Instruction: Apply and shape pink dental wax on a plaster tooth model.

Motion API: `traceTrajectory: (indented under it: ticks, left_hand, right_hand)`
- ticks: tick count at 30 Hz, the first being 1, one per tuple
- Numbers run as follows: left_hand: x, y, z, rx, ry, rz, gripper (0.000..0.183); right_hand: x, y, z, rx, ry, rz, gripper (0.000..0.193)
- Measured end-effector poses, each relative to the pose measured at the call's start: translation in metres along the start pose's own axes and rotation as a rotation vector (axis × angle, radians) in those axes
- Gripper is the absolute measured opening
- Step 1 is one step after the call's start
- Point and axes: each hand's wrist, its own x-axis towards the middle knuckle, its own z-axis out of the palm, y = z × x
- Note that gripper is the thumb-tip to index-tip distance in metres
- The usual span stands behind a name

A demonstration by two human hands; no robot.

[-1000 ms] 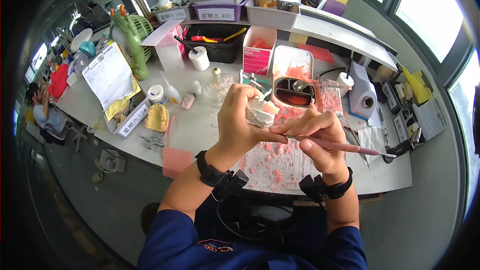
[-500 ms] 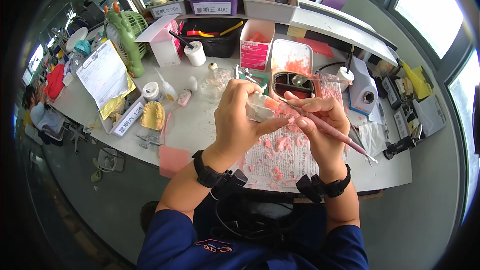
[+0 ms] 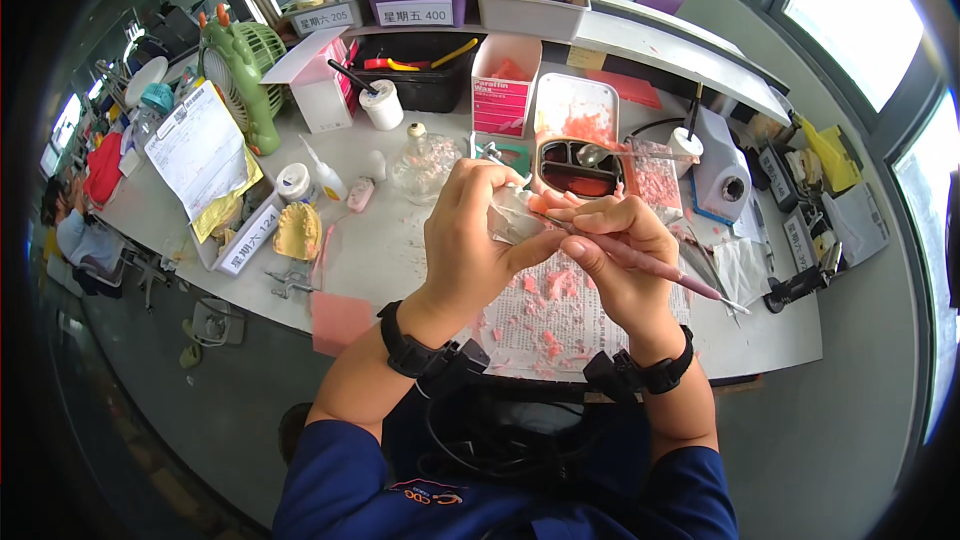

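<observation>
The cast (image 3: 512,218) is a small pale, partly glassy-looking lump with pink wax at its edge, mostly hidden by my fingers. I clamp it in my left hand (image 3: 470,240), held up over the paper (image 3: 545,325) at the desk's front. My right hand (image 3: 615,250) pinches a pink tool (image 3: 650,265) like a pen, its tip touching the cast. Pink wax crumbs dot the paper below. Behind my hands stands a wax tray (image 3: 580,165), and a yellow cast (image 3: 297,230) lies to the left.
</observation>
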Motion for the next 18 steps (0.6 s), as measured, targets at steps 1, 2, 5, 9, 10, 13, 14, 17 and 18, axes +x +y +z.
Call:
traceTrajectory:
  ticks: [1, 2, 5, 9, 10, 13, 14, 17, 18]
  left_hand:
    - [0.0000, 0.0001, -0.0001, -0.001, 0.001, 0.004, 0.064]
    - [0.0000, 0.0004, -0.0003, -0.002, 0.001, 0.003, 0.064]
    - [0.0003, 0.0024, -0.0014, -0.015, -0.006, -0.012, 0.063]
    - [0.0004, 0.0043, -0.0019, -0.011, -0.010, -0.028, 0.062]
    - [0.0005, 0.0049, -0.0018, -0.012, -0.010, -0.029, 0.062]
    - [0.0004, 0.0040, -0.0012, -0.024, -0.003, -0.018, 0.062]
    - [0.0000, 0.0037, -0.0008, -0.026, -0.003, -0.019, 0.062]
    - [-0.0010, 0.0036, -0.0002, -0.060, -0.010, -0.055, 0.062]
    - [-0.0010, 0.0039, -0.0005, -0.061, -0.010, -0.055, 0.062]
  right_hand:
    - [0.0002, -0.0005, 0.0006, 0.014, 0.008, -0.003, 0.018]
    - [0.0001, -0.0007, 0.0012, 0.028, 0.017, -0.005, 0.018]
    - [0.0007, 0.0005, 0.0032, 0.050, 0.028, -0.010, 0.018]
    - [-0.0001, -0.0032, 0.0042, -0.087, 0.029, -0.073, 0.017]
    - [-0.0007, -0.0021, 0.0014, -0.070, 0.016, -0.055, 0.017]
    - [0.0000, -0.0037, 0.0028, -0.057, 0.012, -0.037, 0.016]
    - [0.0005, -0.0054, 0.0047, -0.061, 0.022, -0.040, 0.016]
    - [0.0015, -0.0089, 0.0073, -0.132, 0.027, -0.088, 0.016]
    - [0.0012, -0.0089, 0.0069, -0.132, 0.026, -0.088, 0.016]
